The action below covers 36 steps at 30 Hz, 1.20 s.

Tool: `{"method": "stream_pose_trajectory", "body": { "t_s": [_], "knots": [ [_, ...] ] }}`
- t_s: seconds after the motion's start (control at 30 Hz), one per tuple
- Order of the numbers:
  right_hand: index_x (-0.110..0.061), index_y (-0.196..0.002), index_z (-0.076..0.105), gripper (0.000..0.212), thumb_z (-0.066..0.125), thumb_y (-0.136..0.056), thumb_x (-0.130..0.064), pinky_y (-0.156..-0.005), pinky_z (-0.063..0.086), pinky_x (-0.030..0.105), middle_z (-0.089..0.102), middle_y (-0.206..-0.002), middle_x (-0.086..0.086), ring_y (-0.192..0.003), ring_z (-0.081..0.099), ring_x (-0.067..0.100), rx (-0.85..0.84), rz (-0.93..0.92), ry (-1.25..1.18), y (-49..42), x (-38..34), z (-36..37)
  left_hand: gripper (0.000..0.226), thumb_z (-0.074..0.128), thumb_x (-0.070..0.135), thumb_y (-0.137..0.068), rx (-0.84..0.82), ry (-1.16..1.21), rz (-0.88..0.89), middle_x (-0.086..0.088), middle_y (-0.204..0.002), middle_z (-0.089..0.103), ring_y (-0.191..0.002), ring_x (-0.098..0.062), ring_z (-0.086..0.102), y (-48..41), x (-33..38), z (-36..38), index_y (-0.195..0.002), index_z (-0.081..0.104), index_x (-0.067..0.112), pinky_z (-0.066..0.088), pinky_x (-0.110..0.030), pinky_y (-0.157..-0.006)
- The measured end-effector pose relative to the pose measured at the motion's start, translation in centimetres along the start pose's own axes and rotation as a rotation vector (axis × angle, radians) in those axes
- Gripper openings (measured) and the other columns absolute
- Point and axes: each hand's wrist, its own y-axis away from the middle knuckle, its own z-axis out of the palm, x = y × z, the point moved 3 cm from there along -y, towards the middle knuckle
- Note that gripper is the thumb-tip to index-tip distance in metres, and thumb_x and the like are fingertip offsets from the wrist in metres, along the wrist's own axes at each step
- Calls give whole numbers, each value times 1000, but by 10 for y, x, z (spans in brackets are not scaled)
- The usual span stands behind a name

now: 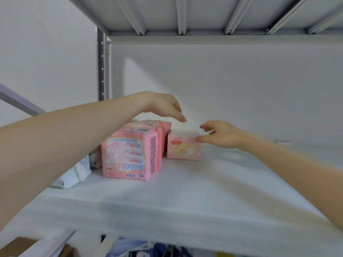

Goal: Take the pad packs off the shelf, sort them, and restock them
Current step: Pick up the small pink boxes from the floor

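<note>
Arms reach from both sides into a grey metal shelf (204, 191) with a pale, flat board; the picture is slightly blurred. On the board, left of middle, stands a tall pink pad pack (128, 154), upright, its printed face towards the viewer; more pink packs (161, 127) of the same kind line up behind it in a row running back towards the wall (222, 89). Just right of that row, close beside it, sits a small pack (182, 147), pale pink with yellow shapes on its front. At the far left a white pack (79, 173) leans on the board, partly hidden by the left forearm.

The left hand (161, 104) hovers above the back of the pink row, palm down, fingers relaxed and pointing down to the right; it grasps nothing and touches no pack. The right hand (222, 135) is at the small pack's upper right corner, fingers loosely spread over the top and thumb stretched along the right edge; the hand is released, not clenched, and whether the thumb touches the pack I cannot tell.

A perforated post (101, 71) rises at the left rear corner; the ribbed underside of the upper shelf (204, 15) spans the top. Below the board's front edge, a cardboard box (13, 245) shows at the lower left.
</note>
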Motion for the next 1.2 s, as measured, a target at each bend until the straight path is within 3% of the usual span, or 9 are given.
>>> {"method": "stream_pose_trajectory", "body": {
  "t_s": [0.1,0.2,0.3,0.47,0.57,0.7,1.0,1.2],
  "knots": [
    [-18,-140,45,62,60,-88,-48,-99,37,28,52,-137,4,-125,49,20,107,-5,44,23,-9,-4,61,54,52,-91,201,-105,61,-1,-147,44,-134,-21,40,26,6,-5,-140,47,16,30,-29,-105],
    [-19,-143,40,60,54,-92,-48,-106,37,43,49,-141,4,-128,46,26,158,32,186,49,-19,-5,59,49,50,-94,325,-170,125,-6,-148,43,-133,-25,41,57,11,-2,-141,45,15,29,-34,-110],
    [-19,-144,37,60,49,-94,-48,-105,36,49,49,-142,6,-127,46,30,218,66,242,79,-34,-5,58,45,50,-94,407,-167,152,-6,-148,43,-135,-24,39,91,13,6,-141,44,15,21,-41,-114],
    [-17,-143,36,56,43,-96,-45,-103,36,48,54,-135,10,-126,46,32,298,69,304,132,-62,6,59,43,50,-95,496,-167,129,-6,-152,36,-146,-25,20,151,8,33,-143,41,16,6,-47,-117],
    [-18,-141,38,53,41,-96,-44,-96,35,44,57,-131,8,-123,48,31,370,57,382,167,-79,20,60,43,50,-95,539,-147,126,-9,-156,30,-147,-27,17,188,6,52,-144,39,14,4,-47,-117],
    [-16,-141,40,52,41,-96,-43,-102,31,45,53,-137,7,-128,44,28,431,9,402,214,-92,37,59,44,45,-96,627,-158,159,-10,-157,27,-146,-28,17,234,12,80,-144,38,11,6,-47,-117],
    [-16,-148,27,58,41,-96,-38,-116,12,50,17,-160,8,-147,12,24,378,5,413,317,-77,92,65,38,47,-96,563,-241,126,-11,-161,10,-149,-26,5,319,41,170,-150,27,14,-2,-45,-119],
    [-18,-151,19,63,37,-97,-44,-116,10,52,14,-160,8,-148,12,24,247,2,420,396,-45,120,63,54,40,-92,518,-168,25,-14,-160,14,-148,-32,12,379,86,241,-145,38,11,15,-53,-118]
  ]
}}
